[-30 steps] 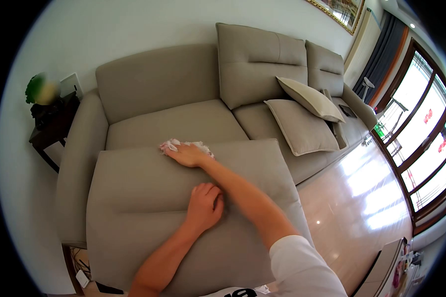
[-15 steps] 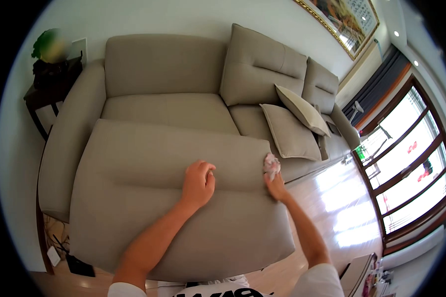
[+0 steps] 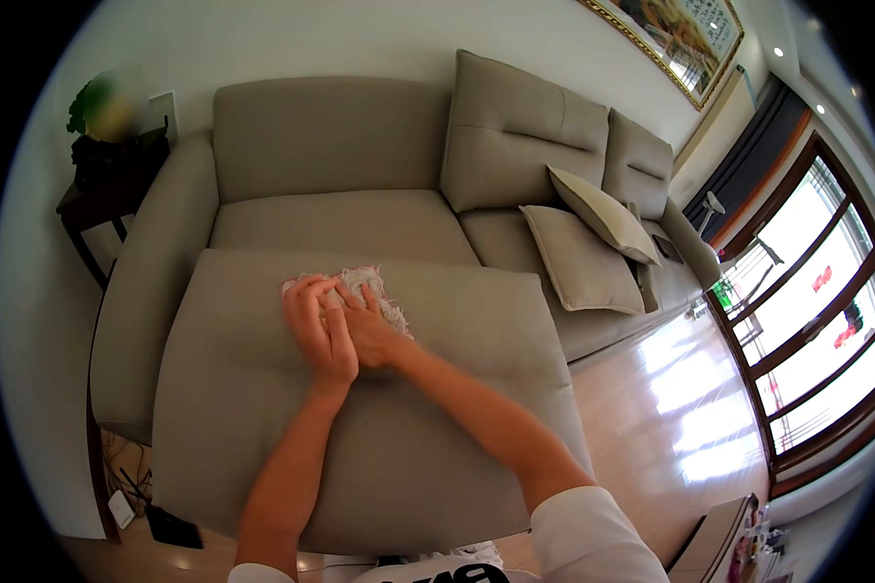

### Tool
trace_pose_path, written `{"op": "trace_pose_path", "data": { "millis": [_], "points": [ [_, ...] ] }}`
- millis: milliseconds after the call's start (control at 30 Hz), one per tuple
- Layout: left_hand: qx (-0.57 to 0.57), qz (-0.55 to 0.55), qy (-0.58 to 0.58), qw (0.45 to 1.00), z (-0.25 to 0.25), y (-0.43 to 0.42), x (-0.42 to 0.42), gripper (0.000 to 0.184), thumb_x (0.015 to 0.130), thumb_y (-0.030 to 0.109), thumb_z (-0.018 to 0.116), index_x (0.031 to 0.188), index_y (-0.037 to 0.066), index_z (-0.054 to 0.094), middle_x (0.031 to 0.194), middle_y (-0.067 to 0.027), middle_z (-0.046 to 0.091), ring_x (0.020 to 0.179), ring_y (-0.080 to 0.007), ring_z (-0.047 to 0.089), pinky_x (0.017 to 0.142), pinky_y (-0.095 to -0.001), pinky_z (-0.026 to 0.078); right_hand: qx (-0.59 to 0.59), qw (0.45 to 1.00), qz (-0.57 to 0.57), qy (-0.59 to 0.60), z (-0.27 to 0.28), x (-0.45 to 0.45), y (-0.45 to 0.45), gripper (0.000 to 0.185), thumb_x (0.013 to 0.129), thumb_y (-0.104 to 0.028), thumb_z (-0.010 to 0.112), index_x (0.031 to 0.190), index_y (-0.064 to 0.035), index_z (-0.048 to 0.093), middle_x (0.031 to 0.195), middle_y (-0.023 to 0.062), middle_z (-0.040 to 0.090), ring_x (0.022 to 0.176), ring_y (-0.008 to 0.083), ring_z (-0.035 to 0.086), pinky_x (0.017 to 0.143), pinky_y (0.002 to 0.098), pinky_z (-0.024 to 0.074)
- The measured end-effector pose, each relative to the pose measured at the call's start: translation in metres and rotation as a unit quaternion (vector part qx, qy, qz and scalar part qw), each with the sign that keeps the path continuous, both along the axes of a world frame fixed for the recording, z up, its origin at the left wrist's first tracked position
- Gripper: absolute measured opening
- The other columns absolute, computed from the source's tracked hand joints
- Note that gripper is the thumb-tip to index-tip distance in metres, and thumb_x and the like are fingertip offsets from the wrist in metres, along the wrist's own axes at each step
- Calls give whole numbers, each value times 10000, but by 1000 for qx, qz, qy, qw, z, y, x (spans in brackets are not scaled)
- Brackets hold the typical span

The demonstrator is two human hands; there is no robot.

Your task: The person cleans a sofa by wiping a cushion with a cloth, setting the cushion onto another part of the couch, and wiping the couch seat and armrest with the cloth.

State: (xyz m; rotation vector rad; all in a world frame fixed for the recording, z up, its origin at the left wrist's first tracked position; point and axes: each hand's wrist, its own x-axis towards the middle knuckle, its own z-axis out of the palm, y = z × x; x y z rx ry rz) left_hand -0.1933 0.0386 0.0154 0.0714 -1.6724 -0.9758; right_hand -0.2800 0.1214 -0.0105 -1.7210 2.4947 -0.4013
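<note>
Shaggy cloth (image 3: 390, 307) farther left, beneath both hands (image 3: 319, 332)

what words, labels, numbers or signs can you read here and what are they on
None can be read with confidence.
Shirt: large black letters, cut off by the bottom edge; too partial to read.
Picture: small characters, too small to read.
Glass doors: red marks, too blurred to tell whether they hold writing.
Cloth and sofa: no text visible.
</note>
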Motion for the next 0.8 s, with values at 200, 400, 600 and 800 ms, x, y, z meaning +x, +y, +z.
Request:
{"op": "trace_pose_path", "data": {
  "millis": [200,400,600,800],
  "points": [
    [-37,-13,-144,989,-22,4,-6,271,1034,216,470,1185,31,599,1239,-168,568,1160,-350,520,1021,-497,372,-68,897,-168,403,-20,-73,109,577,1023,-376,519,1565,-227,393,1486,90,447,1332,309,440,1012,603,350],
    [2,-22,-183,983,-25,13,-9,285,1040,244,461,1213,52,580,1243,-144,566,1216,-342,505,1153,-562,282,43,880,-466,-87,-11,-78,291,659,1067,-509,366,1660,-314,156,1731,93,109,1536,498,177,1162,750,169],
    [25,-24,-191,981,-29,20,-13,289,1046,251,455,1227,60,575,1254,-133,571,1233,-333,501,1182,-567,244,108,932,-246,244,-16,-23,226,715,1032,-527,435,1653,-233,236,1707,154,193,1526,508,193,1149,745,195],
    [47,-29,-120,991,-21,11,-8,359,1065,281,416,1297,39,544,1354,-188,511,1297,-356,446,1143,-531,284,13,984,-81,156,-9,33,40,807,987,-628,466,1642,-203,262,1687,170,247,1548,470,171,1184,727,102]
  ]
}}
